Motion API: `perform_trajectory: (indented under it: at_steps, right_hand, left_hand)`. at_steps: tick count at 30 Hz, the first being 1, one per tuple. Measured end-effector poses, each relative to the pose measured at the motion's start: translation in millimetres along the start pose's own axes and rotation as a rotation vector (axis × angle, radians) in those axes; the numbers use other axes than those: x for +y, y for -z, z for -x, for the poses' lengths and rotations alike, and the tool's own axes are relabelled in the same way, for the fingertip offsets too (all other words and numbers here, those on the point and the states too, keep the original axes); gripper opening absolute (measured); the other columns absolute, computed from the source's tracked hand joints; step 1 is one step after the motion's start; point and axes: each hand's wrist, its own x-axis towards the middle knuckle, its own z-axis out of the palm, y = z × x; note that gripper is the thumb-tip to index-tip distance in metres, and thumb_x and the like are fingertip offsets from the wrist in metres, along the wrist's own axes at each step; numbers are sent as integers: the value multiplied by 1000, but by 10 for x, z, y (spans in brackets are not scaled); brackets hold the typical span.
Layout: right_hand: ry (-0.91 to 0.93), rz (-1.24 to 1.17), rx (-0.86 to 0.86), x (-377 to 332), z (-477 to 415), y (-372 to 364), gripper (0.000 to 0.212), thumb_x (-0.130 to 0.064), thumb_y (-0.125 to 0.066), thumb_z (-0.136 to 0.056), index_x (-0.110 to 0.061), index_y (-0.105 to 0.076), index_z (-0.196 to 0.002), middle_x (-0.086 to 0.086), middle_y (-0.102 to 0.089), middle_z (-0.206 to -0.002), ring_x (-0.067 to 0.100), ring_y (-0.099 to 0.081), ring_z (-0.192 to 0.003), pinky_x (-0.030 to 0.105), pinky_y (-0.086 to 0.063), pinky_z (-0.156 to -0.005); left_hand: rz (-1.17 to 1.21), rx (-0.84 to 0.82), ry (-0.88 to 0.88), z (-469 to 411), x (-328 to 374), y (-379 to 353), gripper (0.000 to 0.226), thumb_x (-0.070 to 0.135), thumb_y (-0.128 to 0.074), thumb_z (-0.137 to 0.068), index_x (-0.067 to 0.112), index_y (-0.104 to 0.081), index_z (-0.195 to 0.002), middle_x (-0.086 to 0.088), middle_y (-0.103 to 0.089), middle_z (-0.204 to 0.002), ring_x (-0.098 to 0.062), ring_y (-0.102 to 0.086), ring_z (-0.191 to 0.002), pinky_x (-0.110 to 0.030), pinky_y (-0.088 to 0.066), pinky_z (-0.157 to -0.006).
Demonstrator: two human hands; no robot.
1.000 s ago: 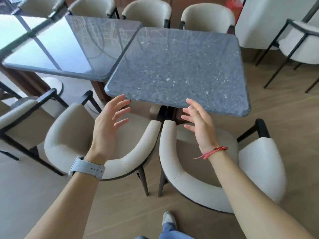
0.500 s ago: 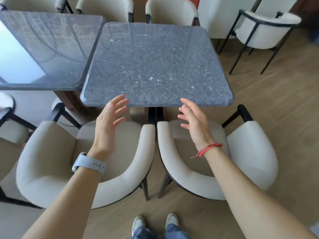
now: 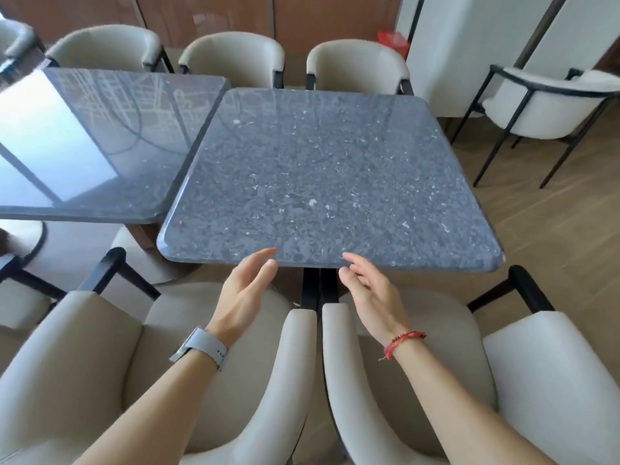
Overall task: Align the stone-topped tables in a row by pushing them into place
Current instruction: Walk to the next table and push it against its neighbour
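Observation:
A square table with a dark grey speckled stone top [image 3: 322, 169] stands in front of me. A second stone-topped table [image 3: 100, 139], glossy with window reflections, stands to its left; their corners overlap in view and the near table sits closer to me, out of line. My left hand [image 3: 246, 292], with a grey watch on the wrist, is open at the near edge of the front table, fingertips at the rim. My right hand [image 3: 370, 290], with a red bracelet, is open just below that same edge. Neither hand grips anything.
Two cream armchairs [image 3: 100, 380] [image 3: 503, 380] stand between me and the table, arms almost touching. Three more cream chairs [image 3: 235, 52] line the far side. Another chair [image 3: 550, 102] stands at the right on the wooden floor, near a white wall.
Both hands have moved forward and closer together, reaching the near edge of the front table. The view has shifted up and nearer to the table.

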Motion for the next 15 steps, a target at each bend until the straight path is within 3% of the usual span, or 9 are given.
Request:
perform_trajectory:
  at_steps: [4, 8, 15]
  right_hand:
    - [65, 215, -3, 275, -653, -165, 39, -49, -58, -96, -39, -59, -134, -5, -58, -137, 13, -51, -129, 31, -39, -104]
    - [114, 417, 39, 567, -1194, -305, 47, -58, -54, -92, -39, -58, -135, -2, -55, -138, 20, -46, -131, 37, -37, -108]
    - [184, 857, 32, 921, -1772, -475, 51, -70, -42, -93, -53, -47, -141, 5, -26, -164, 26, -19, -148, 49, -15, -120]
  left_hand:
    - [-271, 35, 9, -597, -355, -53, 61, 64, -48, -86, 33, -64, -135, 5, -57, -145, -22, -49, -139, -48, -34, -121]
    - [-462, 50, 8, -1021, -729, -150, 80, 81, -37, -74, 39, -61, -137, 10, -48, -156, -18, -28, -151, -48, -20, -126]
    - [-753, 129, -61, -1552, -1208, -212, 71, 74, -39, -82, 37, -60, -139, 2, -41, -162, -23, -21, -155, -45, -8, -126]
